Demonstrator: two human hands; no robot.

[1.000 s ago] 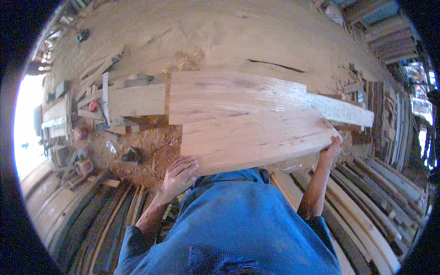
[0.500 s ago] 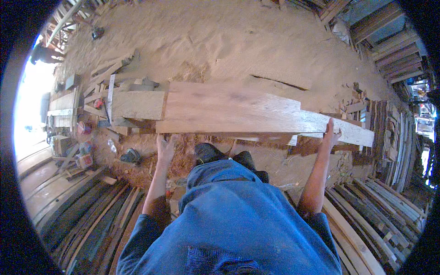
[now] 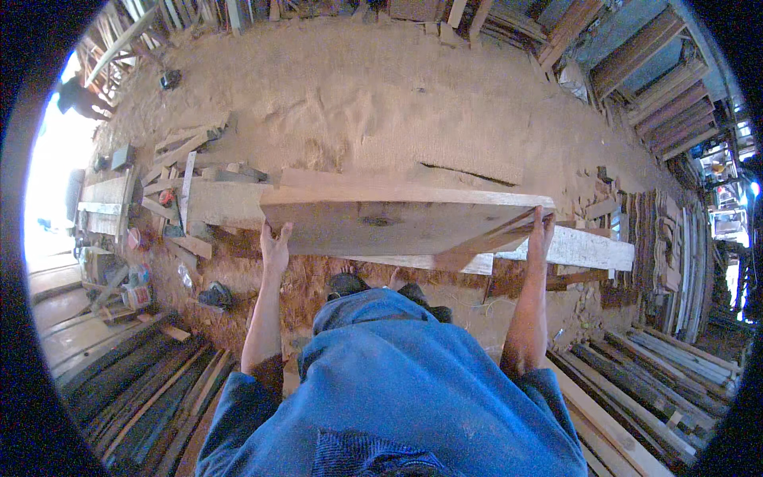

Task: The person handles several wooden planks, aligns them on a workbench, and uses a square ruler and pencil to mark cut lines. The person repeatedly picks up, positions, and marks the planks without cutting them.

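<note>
A wide wooden board (image 3: 381,226) is held up in front of me, tipped so that its broad, shaded face with a dark knot turns toward me. Its long upper edge catches the light. My left hand (image 3: 275,248) grips its left end, fingers partly hidden behind the wood. At the right end, my right hand (image 3: 540,232) is closed around the corner. Behind and below the board lie a pale plank (image 3: 588,248) on the right and a dusty flat board (image 3: 226,205) on the left.
Offcuts (image 3: 179,147) and a metal-coloured straight strip (image 3: 187,187) lie to the left. Stacked timber (image 3: 664,238) stands at the right. Long strips of wood flank me on both sides. Sawdust covers the ground (image 3: 342,87) ahead. Another person (image 3: 79,97) is partly visible far left.
The board has been tipped up, from showing its lit top face to showing its shaded face. My right hand has shifted left and both hands still hold it.
</note>
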